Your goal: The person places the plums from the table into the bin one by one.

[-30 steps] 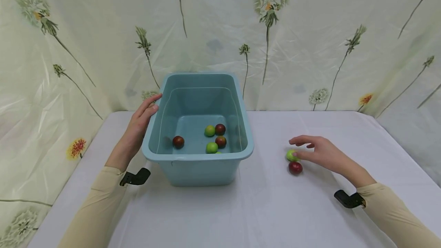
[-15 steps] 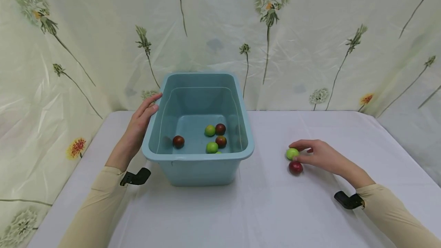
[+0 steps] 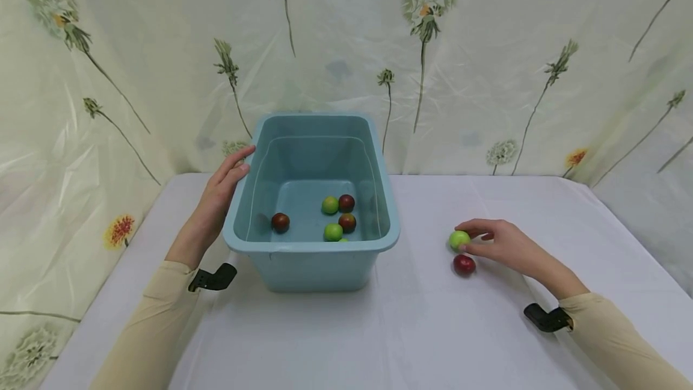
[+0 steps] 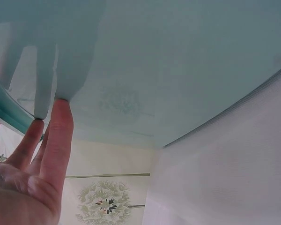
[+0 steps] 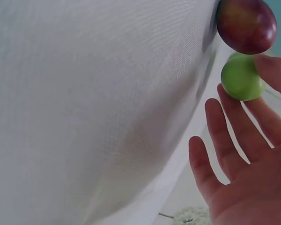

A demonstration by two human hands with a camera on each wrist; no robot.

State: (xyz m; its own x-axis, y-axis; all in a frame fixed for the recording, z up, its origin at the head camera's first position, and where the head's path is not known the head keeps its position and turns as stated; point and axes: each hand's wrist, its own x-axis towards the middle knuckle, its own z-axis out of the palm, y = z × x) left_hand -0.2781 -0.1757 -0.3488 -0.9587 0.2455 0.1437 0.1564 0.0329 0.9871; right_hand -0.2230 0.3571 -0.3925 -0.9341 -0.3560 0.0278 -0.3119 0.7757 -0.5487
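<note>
My left hand point(image 3: 213, 200) lies against the left side of the blue plastic tub point(image 3: 311, 268). In the left wrist view, the straight fingertips touch the tub's wall point(image 4: 178, 70) just under the rim. To the right of the tub, my right hand point(image 3: 506, 247) pinches a small round green fruit point(image 3: 458, 240) between thumb and fingers. A dark red plum point(image 3: 464, 265) lies on the white cloth just nearer than the green fruit. The right wrist view shows the thumb point(image 5: 274, 72) on one side of the green fruit point(image 5: 241, 77) and fingertips on the other.
Inside the tub are several fruits: dark red ones, such as a left one point(image 3: 280, 222), and green ones, such as a near one point(image 3: 332, 232). White cloth point(image 3: 422, 330) covers the table. A flower-printed sheet point(image 3: 335, 35) hangs behind.
My right thumb and fingers have closed onto the green fruit, which has shifted slightly away from the red plum. The left hand and tub have stayed put.
</note>
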